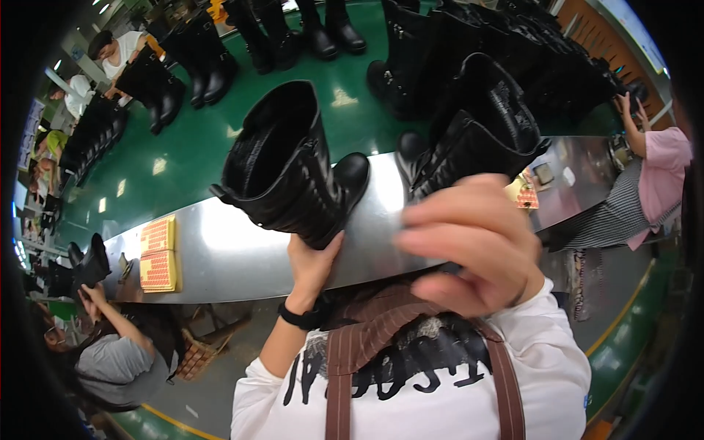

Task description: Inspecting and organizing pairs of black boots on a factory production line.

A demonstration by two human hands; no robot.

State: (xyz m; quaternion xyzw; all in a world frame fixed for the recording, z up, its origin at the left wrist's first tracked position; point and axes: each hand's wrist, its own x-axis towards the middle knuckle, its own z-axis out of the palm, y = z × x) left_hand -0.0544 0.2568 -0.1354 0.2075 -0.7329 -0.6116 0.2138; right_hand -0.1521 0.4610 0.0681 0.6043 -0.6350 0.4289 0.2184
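Note:
A tall black leather boot [275, 165] stands on the metal strip of the bench, its wide shaft opening towards me and its toe pointing away to the right. My left hand [314, 265] grips it low at the back near the heel; my fingers go out of sight behind it. To the right stands a second black boot [480, 136], with a zip showing down the inside of its shaft. My right hand [477, 246] is raised in front of that boot, blurred, with fingers bent but apart and nothing visible in them.
Yellow-and-red printed card stacks [159, 253] lie left on the metal bench edge [220, 253]. More black boots [209, 62] line the green belt [176, 158], crowded at far right. Co-workers handle boots at left [121, 359] and right [660, 169]. A woven basket [198, 352] sits below.

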